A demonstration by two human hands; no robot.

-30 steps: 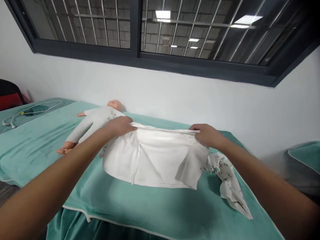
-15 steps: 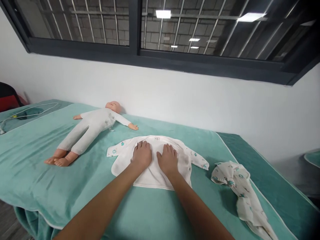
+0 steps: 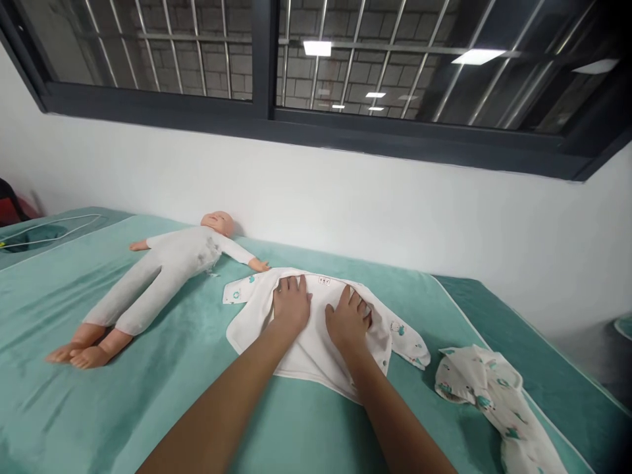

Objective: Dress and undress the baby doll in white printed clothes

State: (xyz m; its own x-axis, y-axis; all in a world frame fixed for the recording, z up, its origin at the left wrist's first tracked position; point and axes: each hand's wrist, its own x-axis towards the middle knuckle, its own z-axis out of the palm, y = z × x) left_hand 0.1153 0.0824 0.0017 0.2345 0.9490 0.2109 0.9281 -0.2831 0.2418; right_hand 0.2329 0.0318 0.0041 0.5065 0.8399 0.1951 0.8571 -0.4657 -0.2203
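Evidently, both hands rest on a small white shirt [image 3: 318,339], which lies on a green sheet [image 3: 123,421] in the middle of the scene, with its collar on the far side and its hem on the near side. The left hand [image 3: 292,304] is palm down and open, its fingers stretched toward the far edge, beside the folded edge of the shirt's left flap. The right hand [image 3: 349,322] is open too, fingers apart and a little bent, by the right flap. A small printed label [image 3: 324,280] shows just right of the left hand's fingertips, near the collar. One sleeve points left, the other slants right and nearer, both with green prints.

To the left, a doll [image 3: 172,263] in a pale suit lies on its back, head far, near the wall [image 3: 345,191], and feet near. Dark blotches mark the suit's side. One doll hand lies just beside the shirt's far left part; whether they touch cannot be told. On the right, apart from the shirt, lies a crumpled printed garment [image 3: 508,401], cut off by the near edge of the view. At the far left there is a white cord [image 3: 74,227]. A dark-framed window [image 3: 269,125] with bars runs above the wall.
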